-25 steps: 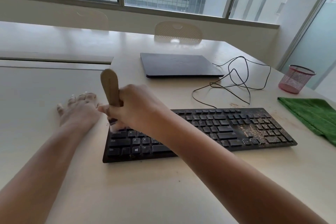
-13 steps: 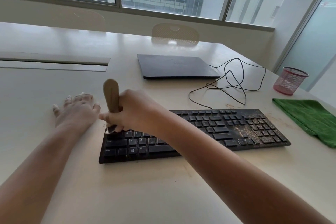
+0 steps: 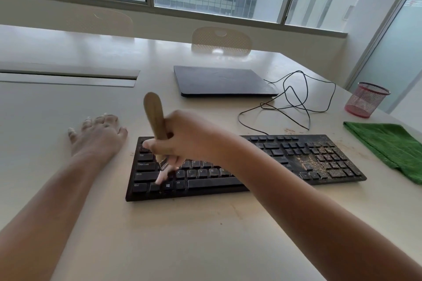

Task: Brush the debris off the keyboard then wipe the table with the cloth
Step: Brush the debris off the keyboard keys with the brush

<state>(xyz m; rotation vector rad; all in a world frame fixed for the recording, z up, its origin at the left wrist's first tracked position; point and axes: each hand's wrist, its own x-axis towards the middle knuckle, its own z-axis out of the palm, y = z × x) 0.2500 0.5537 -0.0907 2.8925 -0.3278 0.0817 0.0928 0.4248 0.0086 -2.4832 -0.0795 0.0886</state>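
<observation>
Head view: right hand (image 3: pixel 194 137) grips brush (image 3: pixel 155 118) over keyboard (image 3: pixel 285 162).

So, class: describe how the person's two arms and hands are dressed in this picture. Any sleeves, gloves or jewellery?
Both forearms are bare, with no sleeve in view. The left hand and the right hand wear no gloves, and no watch, ring or bracelet shows.

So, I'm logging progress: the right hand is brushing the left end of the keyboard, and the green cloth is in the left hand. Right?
Not quite. The head view shows the green cloth lying on the table right of the keyboard; the left hand rests flat, empty. The right hand does brush the left end.
</observation>
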